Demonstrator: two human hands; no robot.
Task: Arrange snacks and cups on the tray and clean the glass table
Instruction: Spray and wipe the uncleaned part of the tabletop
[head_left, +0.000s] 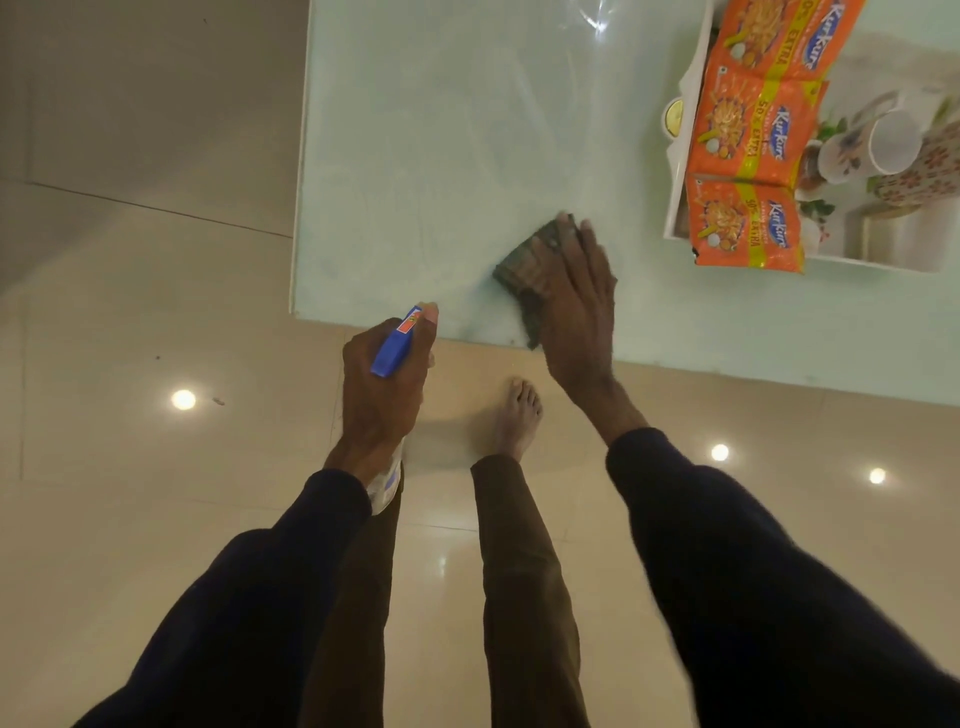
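While our left hand (384, 374) grips the spray bottle (393, 343) off the edge, our right hand (576, 306) presses flat, fingers spread, on the cloth (530, 260) atop the glass tabletop (441, 156).

One camera only, worn on my head, wide-angled, looking forward and steeply down. My left hand (384, 384) and right hand (576, 312) lie close, mid-frame. The surface (441, 156) fills the top with its near corner; the floor (130, 519) takes the rest. The tray (679, 171) is cut at the right edge.
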